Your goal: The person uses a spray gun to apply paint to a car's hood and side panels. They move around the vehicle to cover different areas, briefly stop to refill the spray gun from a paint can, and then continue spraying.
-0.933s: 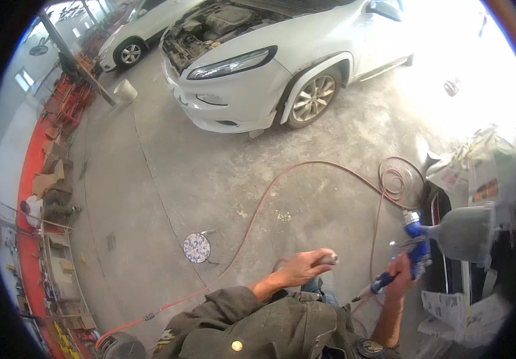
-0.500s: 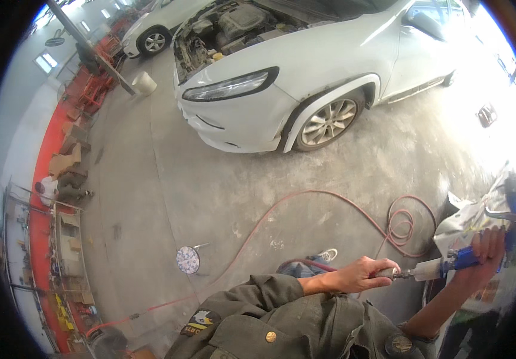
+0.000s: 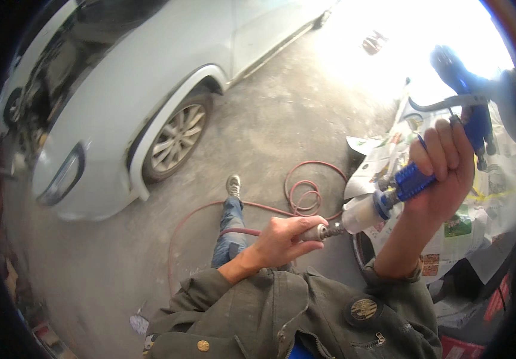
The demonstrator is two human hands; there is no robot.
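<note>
My right hand [image 3: 440, 173] grips the blue handle of a spray gun [image 3: 412, 180], which is tilted with its head up at the right. A clear, whitish air filter [image 3: 362, 214] sits at the lower end of that handle. My left hand [image 3: 279, 240] is closed around a metal air hose coupler [image 3: 313, 234], with the red air hose [image 3: 240, 231] trailing from behind it. The coupler's front meets a metal fitting [image 3: 333, 229] at the filter's end. Whether the two are locked together I cannot tell.
A white car [image 3: 114, 119] stands at the left, its front wheel [image 3: 177, 140] facing me. Loops of red hose [image 3: 306, 194] lie on the concrete floor. Printed paper sheets [image 3: 368, 170] cover something at my right. My shoe [image 3: 233, 186] shows ahead.
My view has turned right, so the car now stands further left. The spray gun appears higher and more of it shows. Both hands keep their holds on the gun and coupler.
</note>
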